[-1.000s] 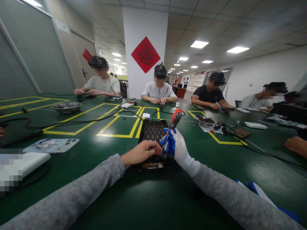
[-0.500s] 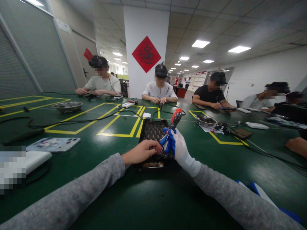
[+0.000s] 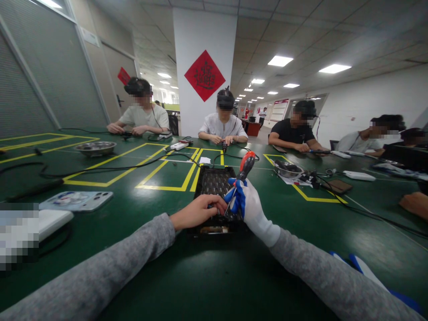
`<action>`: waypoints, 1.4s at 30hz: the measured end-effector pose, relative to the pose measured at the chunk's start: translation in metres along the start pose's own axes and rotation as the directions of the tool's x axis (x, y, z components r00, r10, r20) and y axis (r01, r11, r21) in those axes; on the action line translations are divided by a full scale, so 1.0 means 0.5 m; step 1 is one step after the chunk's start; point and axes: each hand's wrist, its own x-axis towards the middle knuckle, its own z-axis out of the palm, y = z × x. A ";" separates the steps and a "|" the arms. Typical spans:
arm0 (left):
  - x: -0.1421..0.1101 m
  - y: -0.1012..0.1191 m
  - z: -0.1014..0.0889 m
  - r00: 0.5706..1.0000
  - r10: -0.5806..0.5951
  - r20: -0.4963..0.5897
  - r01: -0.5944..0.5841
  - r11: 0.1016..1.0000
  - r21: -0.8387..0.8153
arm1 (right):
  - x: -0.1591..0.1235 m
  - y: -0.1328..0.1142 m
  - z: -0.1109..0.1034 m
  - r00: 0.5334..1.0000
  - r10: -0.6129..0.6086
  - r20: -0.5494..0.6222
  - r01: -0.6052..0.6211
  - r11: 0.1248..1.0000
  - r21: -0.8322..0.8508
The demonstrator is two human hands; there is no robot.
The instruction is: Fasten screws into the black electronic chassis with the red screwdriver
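A black rectangular device (image 3: 214, 183) with a gridded top lies on the green table in front of me. My left hand (image 3: 197, 211), bare, rests on its near left part with the fingers curled and pinched at a spot I cannot make out. My right hand (image 3: 247, 203) wears a white glove with blue fingertips. It grips a screwdriver (image 3: 243, 171) with a red and black handle, held upright and tilted, its tip down on the device beside my left fingers.
A phone (image 3: 76, 199) and a white box (image 3: 50, 221) lie at my left, with black cables (image 3: 100, 171) behind. Metal bowls (image 3: 95, 148) (image 3: 286, 169) stand left and right. A spare blue and white glove (image 3: 368, 276) lies at my right. Several people sit across the table.
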 end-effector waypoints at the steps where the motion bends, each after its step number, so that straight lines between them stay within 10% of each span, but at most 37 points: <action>1: 0.000 -0.001 0.000 1.000 -0.001 0.001 0.001 1.000 -0.004 | 0.000 0.001 -0.001 1.000 0.004 0.003 -0.004 1.000 0.004; 16: -0.017 0.021 -0.003 0.983 0.026 -0.180 0.005 0.985 0.172 | 0.000 -0.001 0.000 1.000 0.026 -0.002 -0.026 1.000 -0.007; 42: -0.015 0.016 0.005 0.984 -0.065 -0.163 0.087 0.988 0.131 | -0.001 0.002 -0.005 0.998 -0.058 -0.030 0.054 0.991 -0.125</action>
